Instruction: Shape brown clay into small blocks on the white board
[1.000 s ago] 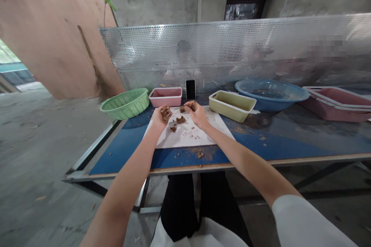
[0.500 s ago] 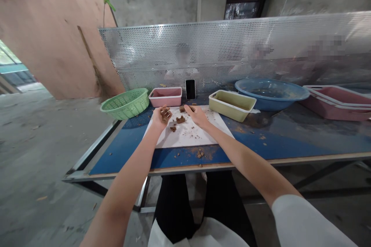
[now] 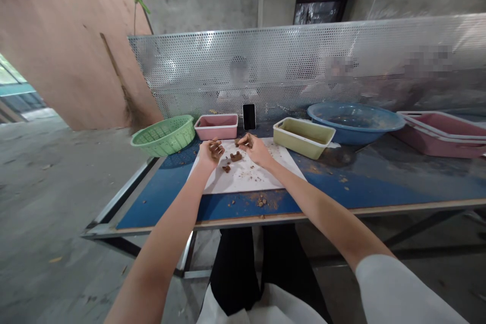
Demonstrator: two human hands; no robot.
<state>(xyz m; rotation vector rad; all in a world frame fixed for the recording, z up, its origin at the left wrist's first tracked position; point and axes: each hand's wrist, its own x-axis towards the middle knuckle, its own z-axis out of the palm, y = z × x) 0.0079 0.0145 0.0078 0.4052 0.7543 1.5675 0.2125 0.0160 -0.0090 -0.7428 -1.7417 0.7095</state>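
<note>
My left hand (image 3: pixel 211 153) is over the left part of a white board (image 3: pixel 250 182), its fingers curled around a brown clay-like piece. My right hand (image 3: pixel 255 149) is above the board's back middle, thumb and fingers pinched together; what they hold, if anything, is too small to make out. Between and just below the hands lies a brown lump (image 3: pixel 236 156) with raised ends. A smaller brown bit (image 3: pixel 227 168) rests nearer to me. Another brown piece is partly hidden behind my right fingers. Crumbs are scattered on the board.
Behind the board stand a pink basket (image 3: pixel 216 131), an upright phone (image 3: pixel 249 117) and a yellow-green basket (image 3: pixel 304 144). A green colander (image 3: pixel 164 136) is at left; a blue basin (image 3: pixel 355 129) and pink trays (image 3: pixel 444 142) are at right. Small lumps (image 3: pixel 261 202) lie near the front edge.
My right hand's fingers have shifted and curled more, raised slightly over the piece at the back of the board. My left hand has barely moved.
</note>
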